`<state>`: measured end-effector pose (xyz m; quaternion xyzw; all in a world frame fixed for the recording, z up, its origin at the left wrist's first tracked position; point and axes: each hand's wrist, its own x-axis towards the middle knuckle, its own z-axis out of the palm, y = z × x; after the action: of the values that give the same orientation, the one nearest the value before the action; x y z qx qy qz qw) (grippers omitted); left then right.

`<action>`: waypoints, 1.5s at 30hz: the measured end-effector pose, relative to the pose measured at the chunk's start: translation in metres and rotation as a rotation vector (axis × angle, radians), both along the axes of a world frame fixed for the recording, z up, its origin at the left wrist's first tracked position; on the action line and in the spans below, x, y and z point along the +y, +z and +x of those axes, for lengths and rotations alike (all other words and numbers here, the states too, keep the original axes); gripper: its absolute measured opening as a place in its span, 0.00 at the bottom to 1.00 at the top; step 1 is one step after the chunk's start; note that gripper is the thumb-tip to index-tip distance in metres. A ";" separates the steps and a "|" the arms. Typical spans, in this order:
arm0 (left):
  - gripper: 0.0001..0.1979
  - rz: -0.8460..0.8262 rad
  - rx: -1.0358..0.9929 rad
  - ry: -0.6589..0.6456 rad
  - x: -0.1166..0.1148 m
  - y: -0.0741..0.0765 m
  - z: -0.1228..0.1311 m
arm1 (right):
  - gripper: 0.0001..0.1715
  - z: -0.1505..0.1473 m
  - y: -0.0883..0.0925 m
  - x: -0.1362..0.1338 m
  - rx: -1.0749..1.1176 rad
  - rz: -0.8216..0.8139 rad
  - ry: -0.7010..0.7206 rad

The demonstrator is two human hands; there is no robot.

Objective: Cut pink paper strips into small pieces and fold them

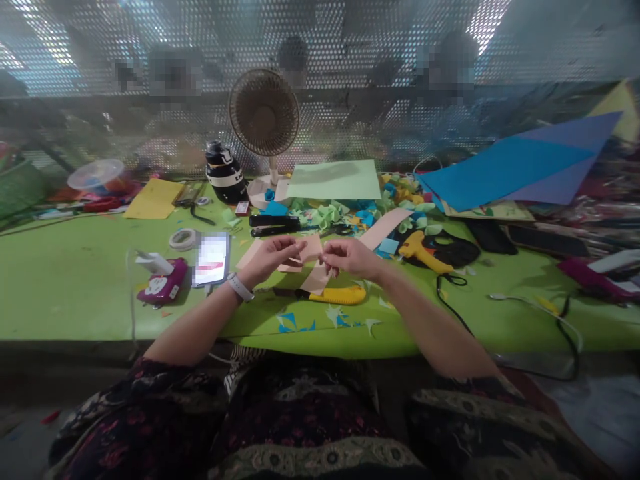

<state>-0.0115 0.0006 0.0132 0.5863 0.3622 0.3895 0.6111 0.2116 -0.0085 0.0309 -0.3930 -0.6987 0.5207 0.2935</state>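
Observation:
A small pale pink piece of paper point(311, 247) is held up between my two hands. My left hand point(270, 259), with a white band at the wrist, pinches its left side between thumb and fingers. At its right edge, the fingertips of my right hand point(350, 259) are closed on it. Another pink paper piece point(316, 280) lies below, partly over a yellow utility knife point(343, 295). More pink paper shows under my left hand, partly hidden. A long pink paper strip point(385, 228) lies beyond my right hand.
Behind the hands are a black stapler point(274, 224), a heap of green paper curls point(325, 215) and a fan point(265, 113). A lit phone point(211, 259) and tape roll point(183, 239) lie left. On the right are a yellow glue gun point(423, 252) and blue sheets point(510, 170).

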 end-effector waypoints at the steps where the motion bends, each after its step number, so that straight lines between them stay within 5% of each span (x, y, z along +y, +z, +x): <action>1: 0.20 0.008 -0.006 0.018 0.001 -0.001 0.000 | 0.14 -0.001 -0.001 0.000 -0.018 0.002 0.023; 6: 0.20 0.026 -0.042 0.105 0.010 -0.005 -0.002 | 0.15 0.004 0.008 -0.008 -0.300 0.284 0.020; 12: 0.21 -0.129 -0.114 0.174 0.015 -0.002 -0.004 | 0.10 0.010 0.028 -0.034 -0.799 0.504 0.242; 17: 0.18 -0.156 -0.135 0.174 0.013 -0.002 -0.004 | 0.25 0.002 0.018 -0.043 -0.942 0.495 0.347; 23: 0.17 -0.199 -0.187 0.185 0.017 -0.004 -0.004 | 0.29 -0.003 0.013 -0.041 -0.980 0.467 0.363; 32: 0.13 -0.206 -0.184 0.215 0.018 -0.003 -0.005 | 0.07 0.001 0.031 -0.032 -0.841 0.403 0.332; 40: 0.19 -0.143 -0.207 0.259 0.021 -0.004 -0.006 | 0.08 0.036 0.050 -0.012 -0.682 0.234 0.360; 45: 0.18 -0.121 -0.201 0.262 0.019 -0.001 -0.006 | 0.20 0.053 0.057 -0.009 -0.514 0.122 0.208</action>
<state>-0.0172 0.0201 0.0119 0.4541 0.3954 0.4999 0.6225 0.2642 -0.0175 0.0874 -0.4199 -0.8169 0.3882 0.0748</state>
